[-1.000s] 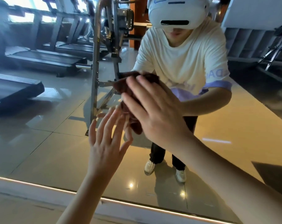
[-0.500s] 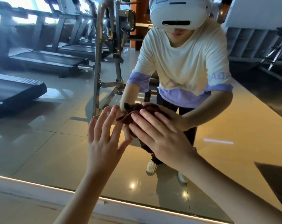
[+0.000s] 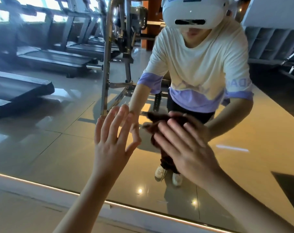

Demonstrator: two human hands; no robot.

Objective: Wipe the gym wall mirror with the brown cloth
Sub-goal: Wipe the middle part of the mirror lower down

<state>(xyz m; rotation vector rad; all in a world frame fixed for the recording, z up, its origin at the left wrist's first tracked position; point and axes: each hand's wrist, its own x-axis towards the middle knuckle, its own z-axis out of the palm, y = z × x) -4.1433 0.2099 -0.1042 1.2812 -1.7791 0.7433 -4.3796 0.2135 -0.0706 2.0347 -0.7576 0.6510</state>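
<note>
From my seat I see the right hand [image 3: 185,148] laid flat on the brown cloth [image 3: 161,121], fingers straight and close together, pressing it against the gym wall mirror [image 3: 42,140]; nothing curls round the fabric. The cloth is bunched and shows above and to the left of those fingers, blurred at its edges. A dark strip hangs below the cloth; it may be more of the fabric or the reflected trousers, I cannot tell which. Just left of the cloth, the left hand [image 3: 112,140] is held flat with its fingers straight and slightly spread, the fingertips meeting their own reflection on the glass, and it holds nothing. Above the cloth the mirror shows the person's cream and purple T-shirt [image 3: 198,64] and a white headset [image 3: 191,12]. Up and to the left of the cloth stand a reflected steel rack frame [image 3: 107,56] and, farther left, treadmills [image 3: 55,59]. Below the cloth a lit strip [image 3: 143,209] runs along the mirror's lower edge.
</note>
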